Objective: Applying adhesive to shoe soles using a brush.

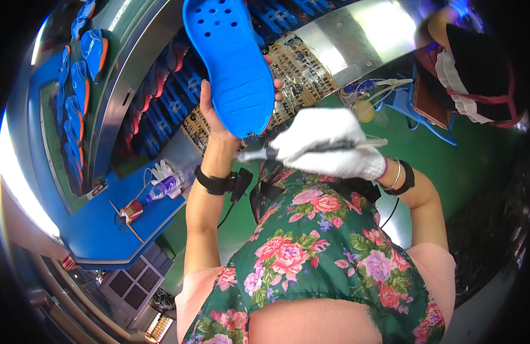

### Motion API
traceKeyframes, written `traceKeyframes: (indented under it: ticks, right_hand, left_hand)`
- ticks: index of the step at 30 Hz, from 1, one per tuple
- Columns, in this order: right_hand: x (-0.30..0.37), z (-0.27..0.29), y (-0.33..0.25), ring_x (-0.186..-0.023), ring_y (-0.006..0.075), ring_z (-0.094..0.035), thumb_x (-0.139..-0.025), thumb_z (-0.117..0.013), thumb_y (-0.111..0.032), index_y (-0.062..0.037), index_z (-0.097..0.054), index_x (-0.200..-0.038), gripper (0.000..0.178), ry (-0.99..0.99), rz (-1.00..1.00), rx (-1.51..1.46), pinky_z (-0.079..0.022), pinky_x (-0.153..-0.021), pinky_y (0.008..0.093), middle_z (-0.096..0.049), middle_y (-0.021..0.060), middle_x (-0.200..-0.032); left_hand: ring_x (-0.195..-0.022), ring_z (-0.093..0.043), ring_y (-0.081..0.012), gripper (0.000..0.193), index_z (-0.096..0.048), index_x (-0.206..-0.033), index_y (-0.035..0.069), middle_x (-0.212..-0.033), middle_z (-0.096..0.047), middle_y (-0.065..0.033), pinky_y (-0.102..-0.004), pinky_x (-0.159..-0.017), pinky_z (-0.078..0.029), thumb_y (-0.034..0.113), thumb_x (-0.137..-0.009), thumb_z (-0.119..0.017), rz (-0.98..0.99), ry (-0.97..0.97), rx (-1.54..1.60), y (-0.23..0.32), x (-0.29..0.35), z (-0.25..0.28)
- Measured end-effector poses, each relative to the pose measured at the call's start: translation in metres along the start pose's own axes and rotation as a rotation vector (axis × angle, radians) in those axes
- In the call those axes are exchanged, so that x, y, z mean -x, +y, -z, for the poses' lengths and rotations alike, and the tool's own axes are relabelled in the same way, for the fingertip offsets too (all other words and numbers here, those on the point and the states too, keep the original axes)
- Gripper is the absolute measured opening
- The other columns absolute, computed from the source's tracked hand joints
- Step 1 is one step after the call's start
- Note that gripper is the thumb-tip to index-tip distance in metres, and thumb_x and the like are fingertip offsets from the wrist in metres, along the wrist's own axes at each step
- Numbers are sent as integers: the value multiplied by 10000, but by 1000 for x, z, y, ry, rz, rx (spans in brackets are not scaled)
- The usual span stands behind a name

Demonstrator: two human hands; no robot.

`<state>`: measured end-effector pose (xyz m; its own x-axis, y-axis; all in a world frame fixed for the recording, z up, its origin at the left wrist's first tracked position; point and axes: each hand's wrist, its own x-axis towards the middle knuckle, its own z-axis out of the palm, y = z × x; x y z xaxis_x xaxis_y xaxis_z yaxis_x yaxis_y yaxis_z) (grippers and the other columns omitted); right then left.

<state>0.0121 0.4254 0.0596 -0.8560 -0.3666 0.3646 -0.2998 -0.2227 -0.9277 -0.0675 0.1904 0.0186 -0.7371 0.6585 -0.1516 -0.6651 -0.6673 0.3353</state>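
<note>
My bare left hand [218, 121] holds up a blue clog-style shoe sole [240, 69] by its rounded end, thumb along the left edge and fingertips past the right edge. Round holes dot the far, wider part, and short ridges cross the near part. A white glove covers my right hand [328, 143], which is closed round a slim pen-like tool [265, 153] with a dark collar. The tool's pale tip is blurred by motion, just below the sole's near end; whether it touches cannot be made out. A pale end sticks out behind the glove.
A metal-edged line [113, 97] carries rows of blue shoe parts [94, 53] at left. Beyond the sole lies a taped, patterned strip [302, 66]. A bottle [164, 186] rests on a blue ledge [98, 229]. Another person [477, 74] sits at the upper right, near a blue stool [405, 106].
</note>
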Motion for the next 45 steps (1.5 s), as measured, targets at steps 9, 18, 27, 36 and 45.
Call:
traceKeyframes:
  ticks: [9,18,27,36,45]
  right_hand:
    - [8,-5,6,-849,273,-690,-817,-785,-124,-127,-750,-1102,286,-74,389,524,-580,-716,384,-757,59,-1059]
    - [-8,16,-2,-824,269,-716,-789,-816,-53,-97,-781,-1022,240,-12,329,447,-574,-730,367,-768,99,-1034]
    - [-12,6,-1,-870,220,-738,-793,-817,-43,-71,-790,-911,124,173,48,139,-583,-787,340,-781,80,-963]
    - [-11,-1,3,-918,228,-753,-786,-814,21,-21,-781,-906,132,142,-79,49,-593,-825,350,-778,125,-981]
    - [-38,56,22,-900,211,-747,-812,-808,-34,-47,-794,-977,167,152,106,413,-592,-814,324,-777,103,-975]
  left_hand:
    - [-1204,-569,-493,1012,-227,-1595,-22,-1532,-384,-311,-557,-963,-530,598,-890,-606,146,43,-81,12,-7,-18]
    - [-1273,-539,-572,816,-349,-1544,-52,-1491,-464,-337,-596,-1093,-474,446,-937,-568,288,-50,-85,22,-10,-11]
    - [-1263,-555,-549,880,-338,-1560,-37,-1501,-456,-324,-607,-1067,-488,513,-916,-576,192,-86,83,16,-19,-10]
    - [-1230,-588,-503,929,-311,-1579,-15,-1517,-441,-308,-586,-1025,-524,615,-928,-515,60,-133,115,10,-27,-8]
    - [-1283,-571,-426,868,-339,-1558,-10,-1454,-515,-280,-587,-1028,-512,620,-977,-474,68,32,252,-27,-7,7]
